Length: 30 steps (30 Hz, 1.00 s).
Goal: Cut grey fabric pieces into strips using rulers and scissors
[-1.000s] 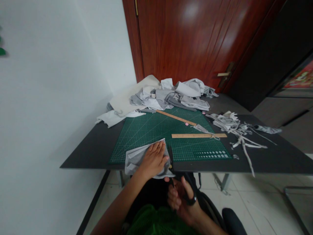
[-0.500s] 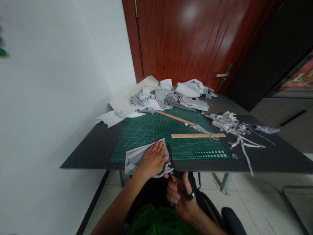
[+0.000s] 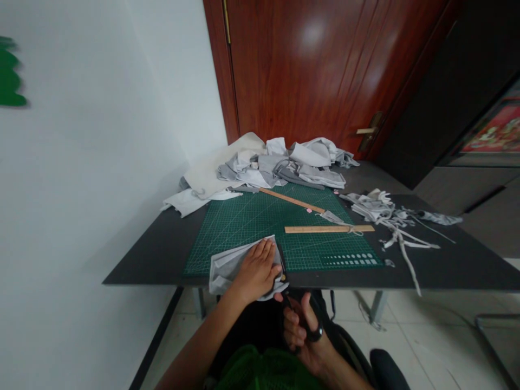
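Apparently for steadiness, left hand (image 3: 260,270) lay flat on grey cloth (image 3: 226,264) while right hand (image 3: 299,326), thumb spread from curled fingers, held scissors (image 3: 284,277) at the cloth's edge.

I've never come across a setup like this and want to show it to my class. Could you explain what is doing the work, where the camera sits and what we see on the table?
There is no machine here, only a person's two bare hands. The view comes from one camera worn on the head, looking forward and down. The left hand lies flat on a gray cloth. The right hand holds dark-handled scissors at the cloth's right side. On the dark table lie a green cutting mat, two wooden rulers, a fabric pile at the back and smaller cloth pieces on the right.
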Available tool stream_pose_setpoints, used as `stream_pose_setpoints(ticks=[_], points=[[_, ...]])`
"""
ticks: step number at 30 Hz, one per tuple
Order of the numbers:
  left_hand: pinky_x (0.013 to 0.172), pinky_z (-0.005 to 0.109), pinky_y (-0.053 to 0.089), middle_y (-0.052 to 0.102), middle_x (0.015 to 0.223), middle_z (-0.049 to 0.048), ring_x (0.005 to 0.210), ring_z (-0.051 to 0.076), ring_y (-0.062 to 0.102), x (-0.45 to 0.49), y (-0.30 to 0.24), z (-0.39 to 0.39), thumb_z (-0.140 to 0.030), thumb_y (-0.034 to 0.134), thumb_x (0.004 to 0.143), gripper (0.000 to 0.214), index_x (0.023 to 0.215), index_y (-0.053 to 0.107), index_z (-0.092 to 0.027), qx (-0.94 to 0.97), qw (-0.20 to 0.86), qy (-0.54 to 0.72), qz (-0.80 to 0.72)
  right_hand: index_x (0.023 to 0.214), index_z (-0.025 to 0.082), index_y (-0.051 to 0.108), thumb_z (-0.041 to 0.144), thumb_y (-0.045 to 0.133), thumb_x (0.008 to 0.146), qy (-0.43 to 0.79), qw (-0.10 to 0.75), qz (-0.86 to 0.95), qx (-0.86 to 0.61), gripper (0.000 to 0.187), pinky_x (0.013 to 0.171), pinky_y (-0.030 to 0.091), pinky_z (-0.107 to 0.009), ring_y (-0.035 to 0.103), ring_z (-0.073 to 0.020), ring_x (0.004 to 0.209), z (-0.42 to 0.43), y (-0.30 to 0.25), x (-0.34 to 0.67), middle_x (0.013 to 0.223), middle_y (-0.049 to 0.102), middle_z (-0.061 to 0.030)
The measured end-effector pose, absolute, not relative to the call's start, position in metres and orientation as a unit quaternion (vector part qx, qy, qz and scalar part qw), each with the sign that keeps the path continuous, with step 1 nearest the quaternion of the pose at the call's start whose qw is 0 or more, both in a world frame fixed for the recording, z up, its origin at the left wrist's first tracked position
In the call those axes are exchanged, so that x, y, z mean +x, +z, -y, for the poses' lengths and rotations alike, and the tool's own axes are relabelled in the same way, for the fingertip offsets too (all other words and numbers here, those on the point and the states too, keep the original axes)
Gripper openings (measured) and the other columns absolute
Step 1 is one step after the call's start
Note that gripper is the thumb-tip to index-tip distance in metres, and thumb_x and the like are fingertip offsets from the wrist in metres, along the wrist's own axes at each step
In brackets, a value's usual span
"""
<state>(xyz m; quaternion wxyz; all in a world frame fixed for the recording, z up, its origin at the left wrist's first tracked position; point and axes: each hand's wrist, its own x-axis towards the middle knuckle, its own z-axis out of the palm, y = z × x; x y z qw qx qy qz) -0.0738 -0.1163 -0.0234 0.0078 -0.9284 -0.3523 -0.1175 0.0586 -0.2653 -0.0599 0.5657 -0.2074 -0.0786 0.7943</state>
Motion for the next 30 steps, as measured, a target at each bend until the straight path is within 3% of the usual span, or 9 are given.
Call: stream_pose_setpoints(ticks=[6,10,16,22,30], points=[[0.126,0.043,0.025,0.036,0.165,0.0143,0.155,0.026,0.029,-0.073,-0.015,0.146,-0.05,0.032,0.107,0.064,0.157,0.037,-0.011,-0.942,-0.015,-0.116,0.316,0.109,0.023,0.068,0.073,0.079,0.071,0.83,0.534,0.128,-0.096,0.064,0.03,0.023,-0.015,0.017,-0.0011,0.028,0.291,-0.104,0.062,0.049,0.043,0.0148],[0.12,0.045,0.034,0.052,0.155,0.013,0.145,0.027,0.042,-0.069,-0.003,0.141,-0.047,0.034,0.108,0.055,0.149,0.048,-0.015,-0.942,-0.04,-0.121,0.311,0.114,0.023,0.069,0.072,0.078,0.072,0.829,0.538,0.122,-0.093,0.064,0.03,0.024,-0.014,0.015,0.0003,0.028,0.302,-0.115,0.066,0.05,0.047,0.0143],[0.115,0.042,0.039,0.053,0.153,0.01,0.138,0.026,0.047,-0.066,-0.003,0.127,-0.033,0.039,0.107,0.045,0.147,0.049,-0.017,-0.938,-0.056,-0.129,0.317,0.112,0.023,0.067,0.076,0.077,0.07,0.825,0.541,0.14,-0.088,0.068,0.031,0.022,-0.015,0.018,-0.0009,0.029,0.294,-0.114,0.064,0.05,0.043,0.0147],[0.117,0.045,0.035,0.048,0.158,0.0101,0.143,0.027,0.042,-0.065,-0.009,0.132,-0.035,0.041,0.106,0.05,0.151,0.044,-0.016,-0.933,-0.022,-0.127,0.336,0.11,0.016,0.067,0.078,0.071,0.076,0.795,0.574,0.11,-0.161,0.071,0.036,0.026,-0.018,0.021,-0.0017,0.037,0.293,-0.094,0.061,0.058,0.049,0.0093],[0.118,0.046,0.033,0.046,0.159,0.0122,0.145,0.028,0.04,-0.065,-0.009,0.13,-0.035,0.038,0.106,0.054,0.155,0.038,-0.013,-0.935,-0.024,-0.11,0.335,0.104,0.014,0.068,0.075,0.076,0.074,0.763,0.601,0.072,-0.225,0.069,0.04,0.02,-0.017,0.017,-0.0015,0.042,0.287,-0.058,0.054,0.057,0.044,0.0099]])
